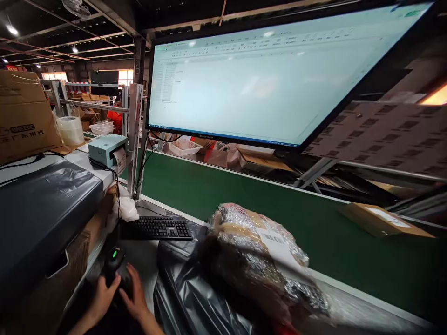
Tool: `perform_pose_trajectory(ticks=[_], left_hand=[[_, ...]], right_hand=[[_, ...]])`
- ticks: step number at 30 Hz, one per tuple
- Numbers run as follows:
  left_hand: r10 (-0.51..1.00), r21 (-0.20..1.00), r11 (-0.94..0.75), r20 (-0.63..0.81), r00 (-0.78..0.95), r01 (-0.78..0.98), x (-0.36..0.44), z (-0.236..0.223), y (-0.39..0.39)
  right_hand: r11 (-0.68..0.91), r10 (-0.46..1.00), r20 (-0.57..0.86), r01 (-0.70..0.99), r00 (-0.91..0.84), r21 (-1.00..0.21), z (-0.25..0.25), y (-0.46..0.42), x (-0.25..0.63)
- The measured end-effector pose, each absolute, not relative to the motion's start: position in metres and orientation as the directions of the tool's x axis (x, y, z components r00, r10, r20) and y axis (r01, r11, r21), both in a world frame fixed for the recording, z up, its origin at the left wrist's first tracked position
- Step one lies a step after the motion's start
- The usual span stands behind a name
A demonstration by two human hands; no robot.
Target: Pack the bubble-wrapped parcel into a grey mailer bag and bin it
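A long packing room runs off under a dark ceiling of beams and lamps; at the far end a co-worker in an orange top (115, 118) stands among metal shelving (87, 106). From the head camera, a large monitor (244, 79) showing a spreadsheet stands over a green conveyor belt (237, 204); a small cardboard box (382, 221) with a white label lies on the belt, well off to the right. Along the near side of the belt sit a black keyboard (157, 228), a pale label printer (106, 151) with a label sticking out, a roll of clear tape (70, 130) and a large cardboard carton (24, 111); a dark stack of plastic mailers (45, 209) lies at the left.

Low in the view, the left hand (103, 298) closes around a handheld barcode scanner (114, 260), which shows a green light; the right hand (134, 293) curves against the same dark grip, its fingers slightly spread. A foil-wrapped parcel (258, 251) with a barcode label lies just to the right of both hands, untouched, at the belt's near edge; its lower part is blurred; a crumpled black plastic bag (181, 288) lies between it and the hands.
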State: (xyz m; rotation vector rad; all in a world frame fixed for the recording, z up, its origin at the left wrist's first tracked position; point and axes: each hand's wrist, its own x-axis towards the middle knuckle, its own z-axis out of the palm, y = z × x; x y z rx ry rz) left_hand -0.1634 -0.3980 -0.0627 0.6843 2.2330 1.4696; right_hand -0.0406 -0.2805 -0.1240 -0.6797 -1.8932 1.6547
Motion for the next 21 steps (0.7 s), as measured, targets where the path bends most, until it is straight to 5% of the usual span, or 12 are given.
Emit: perform_pose_trajectory(ticks=[5, 10, 16, 21], left_hand=[[0.941, 0.833, 0.130, 0.067, -0.331, 0.538, -0.155, -0.032, -0.353], [0.992, 0.701, -0.124, 0.105, 0.071, 0.702, -0.123, -0.008, -0.317], [0.974, 0.716, -0.193, 0.059, 0.218, 0.670, -0.115, -0.011, -0.324], [0.953, 0.724, -0.255, 0.077, 0.292, 0.641, -0.108, -0.033, -0.345]], right_hand=[[-0.117, 0.852, -0.043, -0.110, -0.521, -0.987, -0.059, -0.277, -0.046], [-0.161, 0.973, -0.155, -0.024, -0.170, -0.987, 0.023, -0.205, 0.036], [-0.191, 0.963, -0.073, 0.470, 0.258, -0.862, 0.147, -0.055, 0.208], [-0.355, 0.911, -0.172, 0.500, 0.375, -0.790, 0.201, 0.022, 0.256]])
